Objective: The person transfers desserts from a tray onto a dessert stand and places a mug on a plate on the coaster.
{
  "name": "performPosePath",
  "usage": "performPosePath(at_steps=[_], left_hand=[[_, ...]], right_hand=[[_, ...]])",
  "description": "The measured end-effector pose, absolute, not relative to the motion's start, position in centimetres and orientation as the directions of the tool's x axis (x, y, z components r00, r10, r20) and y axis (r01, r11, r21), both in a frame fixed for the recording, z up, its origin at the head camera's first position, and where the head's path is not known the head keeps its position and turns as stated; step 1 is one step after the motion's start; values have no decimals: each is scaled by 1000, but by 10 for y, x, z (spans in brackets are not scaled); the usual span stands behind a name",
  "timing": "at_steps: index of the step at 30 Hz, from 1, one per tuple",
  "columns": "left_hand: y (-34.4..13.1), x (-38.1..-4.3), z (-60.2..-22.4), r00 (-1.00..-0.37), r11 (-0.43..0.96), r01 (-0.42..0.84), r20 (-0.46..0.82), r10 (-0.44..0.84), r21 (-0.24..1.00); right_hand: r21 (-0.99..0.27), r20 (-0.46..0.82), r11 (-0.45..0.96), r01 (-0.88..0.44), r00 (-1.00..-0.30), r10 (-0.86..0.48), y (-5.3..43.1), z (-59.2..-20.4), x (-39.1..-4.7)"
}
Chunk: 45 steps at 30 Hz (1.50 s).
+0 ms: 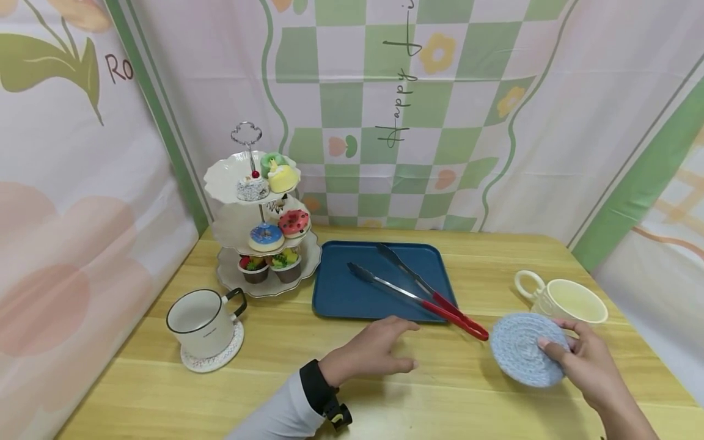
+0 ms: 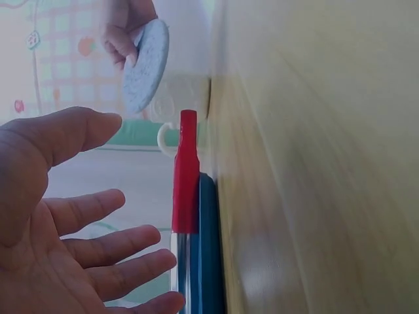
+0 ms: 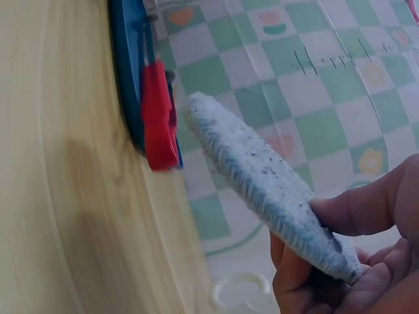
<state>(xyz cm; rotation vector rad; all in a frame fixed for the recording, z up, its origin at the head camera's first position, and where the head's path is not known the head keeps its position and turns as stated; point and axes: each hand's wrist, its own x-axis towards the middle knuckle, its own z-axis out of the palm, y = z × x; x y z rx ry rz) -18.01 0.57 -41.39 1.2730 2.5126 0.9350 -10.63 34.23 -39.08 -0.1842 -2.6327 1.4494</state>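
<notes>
Between thumb and fingers my right hand (image 1: 591, 360) pinches a round light-blue woven coaster (image 1: 525, 351) by its right edge, holding it tilted above the table. In the right wrist view the coaster (image 3: 255, 183) appears nearly edge-on. Just behind it stands a cream cup (image 1: 574, 299) with a ring handle. My left hand (image 1: 371, 351) hovers over the table with fingers spread, touching nothing. Beyond that hand, red-handled tongs (image 1: 423, 299) lie across a dark blue tray (image 1: 332, 287), their handle end sticking out past its front right corner.
At left, a white mug (image 1: 203, 330) with a black handle sits on a pale round coaster (image 1: 225, 357). Behind it rises a three-tier stand (image 1: 228, 177) bearing toy cakes, donuts (image 1: 266, 235) and cupcakes (image 1: 286, 266). Printed curtains (image 1: 407, 122) enclose the table (image 1: 440, 403).
</notes>
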Motion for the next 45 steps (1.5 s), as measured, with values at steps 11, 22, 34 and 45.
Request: performPosePath(at_steps=[11,22,34,45], left_hand=[[-2,-179,-412,-697,417,518,85,712,747],[-5,-179,-415,-739,277,308,45,673,910],[2,-169,-415,-795,67,61,8,607,996],[4,-166,-417,-805,17,8,-4,593,1000]], right_hand=[[-913,41,407,17,-990,133,291,-396,-113],[-972,3,236,6,-999,37,252,-400,-119],[-998,-46,39,41,-992,-115,224,-406,-120],[-994,-105,12,104,-981,-164,214,-407,-120]])
